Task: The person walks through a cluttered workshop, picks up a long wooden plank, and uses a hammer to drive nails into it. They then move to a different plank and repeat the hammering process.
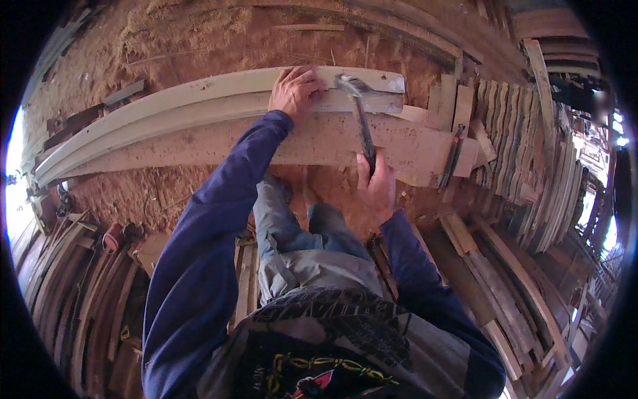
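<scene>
The right hand (377, 186) is closed round the lower end of a dark-handled hammer with a grey metal head (363, 126), thumb and fingers wrapped on the handle. The hammer slants up and away over a long, pale, grooved wooden beam (199, 100), its head near the beam's right end (blurred, so I cannot tell whether it touches the wood). The left hand (297, 92) lies on the beam just left of the hammer head, fingers together and reaching towards the far edge; whether they pinch anything small I cannot tell. The beam lies crosswise in front of the person, along the far side of a wide, flat, reddish-brown plank (199, 144). Near the plank's right end rests a slim black tool with a reddish tip (452, 157), and beyond that stand stacked wavy-edged wooden slats (505, 126).
</scene>
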Demonstrator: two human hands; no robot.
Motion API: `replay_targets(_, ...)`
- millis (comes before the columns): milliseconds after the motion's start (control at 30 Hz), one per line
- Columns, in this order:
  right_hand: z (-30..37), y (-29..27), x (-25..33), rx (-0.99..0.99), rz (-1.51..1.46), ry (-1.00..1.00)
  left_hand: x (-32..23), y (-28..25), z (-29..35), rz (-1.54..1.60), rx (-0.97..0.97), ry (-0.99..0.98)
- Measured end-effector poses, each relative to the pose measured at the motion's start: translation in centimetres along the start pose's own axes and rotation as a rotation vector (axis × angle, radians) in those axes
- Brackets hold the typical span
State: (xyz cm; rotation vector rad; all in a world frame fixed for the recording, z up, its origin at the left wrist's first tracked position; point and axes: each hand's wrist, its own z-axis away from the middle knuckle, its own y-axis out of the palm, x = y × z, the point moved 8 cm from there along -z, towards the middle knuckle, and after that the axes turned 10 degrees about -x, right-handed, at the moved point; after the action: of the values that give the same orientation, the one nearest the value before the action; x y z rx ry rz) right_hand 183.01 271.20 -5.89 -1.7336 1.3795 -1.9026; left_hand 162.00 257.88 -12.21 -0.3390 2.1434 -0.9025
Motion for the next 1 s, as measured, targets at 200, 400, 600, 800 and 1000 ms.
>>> replay_targets(200, 0.5, 1.3, -1.3, 0.157, 0.094, 0.126, 0.0, 0.0, 0.0, -0.003, -0.002, 0.023)
replay_targets(400, -0.1, 0.6, -0.5, 0.136, -0.024, 0.154, 0.0, -0.1, 0.1, 0.044, -0.031, 0.008)
replay_targets(600, -0.6, 0.0, 0.1, 0.099, -0.067, 0.121, 0.0, -0.3, -0.1, 0.08, -0.062, 0.022)
replay_targets(800, -0.7, 0.2, -0.4, 0.157, -0.033, 0.179, 0.1, -0.6, -0.2, 0.092, -0.052, 0.012)
replay_targets(1000, -0.5, -0.1, 0.0, 0.101, -0.091, 0.161, 0.1, -0.6, 0.0, 0.088, -0.027, -0.008)
